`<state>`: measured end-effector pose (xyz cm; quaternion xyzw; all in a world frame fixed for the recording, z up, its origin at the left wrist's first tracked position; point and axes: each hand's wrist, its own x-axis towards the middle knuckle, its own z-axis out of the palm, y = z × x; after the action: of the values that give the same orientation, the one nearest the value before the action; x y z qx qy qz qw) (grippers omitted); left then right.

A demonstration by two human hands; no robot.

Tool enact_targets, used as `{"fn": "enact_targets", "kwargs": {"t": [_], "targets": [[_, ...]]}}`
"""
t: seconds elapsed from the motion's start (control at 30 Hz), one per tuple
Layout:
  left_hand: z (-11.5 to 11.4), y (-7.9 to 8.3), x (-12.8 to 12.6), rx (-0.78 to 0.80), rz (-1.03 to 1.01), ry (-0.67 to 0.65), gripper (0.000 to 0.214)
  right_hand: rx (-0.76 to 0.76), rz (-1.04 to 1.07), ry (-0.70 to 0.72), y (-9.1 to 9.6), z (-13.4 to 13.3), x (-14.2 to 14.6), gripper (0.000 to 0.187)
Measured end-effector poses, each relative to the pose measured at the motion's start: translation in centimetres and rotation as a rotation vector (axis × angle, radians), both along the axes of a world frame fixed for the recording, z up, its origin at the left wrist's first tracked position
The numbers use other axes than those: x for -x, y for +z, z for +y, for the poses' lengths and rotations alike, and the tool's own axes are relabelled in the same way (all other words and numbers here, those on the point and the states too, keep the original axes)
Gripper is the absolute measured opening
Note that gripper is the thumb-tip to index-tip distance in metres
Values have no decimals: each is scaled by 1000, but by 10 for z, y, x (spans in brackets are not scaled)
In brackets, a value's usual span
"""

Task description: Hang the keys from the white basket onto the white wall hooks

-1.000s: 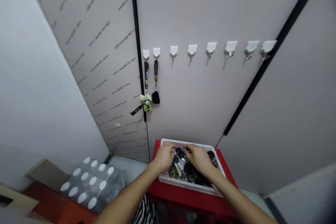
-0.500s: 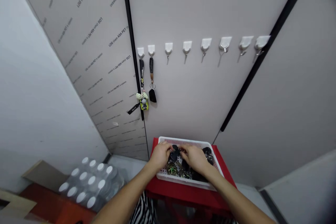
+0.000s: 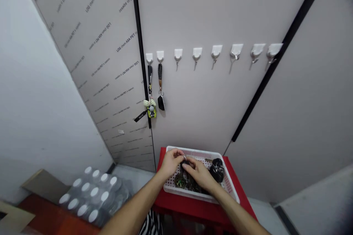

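Fingers nearly closed, my left hand (image 3: 170, 163) and right hand (image 3: 202, 174) pinch a key ring (image 3: 184, 157) over the white basket (image 3: 228, 182); black keys (image 3: 217, 173) lie toward its right end.

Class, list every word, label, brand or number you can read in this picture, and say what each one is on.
"LOG chem ASA PET in": repeated across the patterned panel; the rest is unclear.
Black strap on the leftmost hook: pale letters, too small to read.
Black tag below it: pale letters, too blurred.
White basket: none legible.
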<state>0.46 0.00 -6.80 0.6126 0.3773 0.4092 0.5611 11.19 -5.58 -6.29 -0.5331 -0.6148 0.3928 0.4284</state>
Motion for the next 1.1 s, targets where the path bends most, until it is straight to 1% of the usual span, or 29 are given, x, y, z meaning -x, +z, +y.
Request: {"fn": "enact_targets", "kwargs": {"t": [0.1,0.2,0.27,0.33,0.4,0.43,0.5,0.57,0.63,0.7,0.73,0.8,0.87,0.9,1.0,1.1], "targets": [[-3,3,1,55,-92,26,4,52,132,-23,-1,0,1,24],[-7,7,1,82,-154,-16,3,109,352,-46,-3,1,0,24],[-11,8,0,52,-179,-17,4,143,505,-84,-4,1,0,26],[-15,7,-2,-20,-172,22,8,135,625,-151,-4,1,-1,26],[-18,4,-5,-71,-156,59,12,100,694,-198,-1,1,-1,26],[-19,3,-6,-62,-155,64,12,84,704,-205,0,2,0,26],[-21,0,-6,10,-173,52,11,56,675,-196,3,2,0,27],[-21,-1,-6,89,-212,37,10,27,615,-221,5,3,1,28],[-21,0,-5,139,-262,28,9,16,543,-311,7,3,1,29],[-22,4,-4,165,-302,26,9,63,446,-375,10,3,1,28],[-23,6,-4,173,-316,20,10,96,396,-361,11,3,1,28],[-24,11,-4,199,-346,-23,10,123,333,-255,15,3,2,29],[-26,14,-4,251,-400,-93,11,76,315,-157,18,4,3,27],[-26,16,-4,283,-437,-118,12,43,311,-141,20,5,3,25],[-26,20,-4,349,-529,-162,16,20,305,-172,26,12,3,24],[-22,25,-3,334,-502,-166,23,-8,254,-237,39,24,1,25]]}}
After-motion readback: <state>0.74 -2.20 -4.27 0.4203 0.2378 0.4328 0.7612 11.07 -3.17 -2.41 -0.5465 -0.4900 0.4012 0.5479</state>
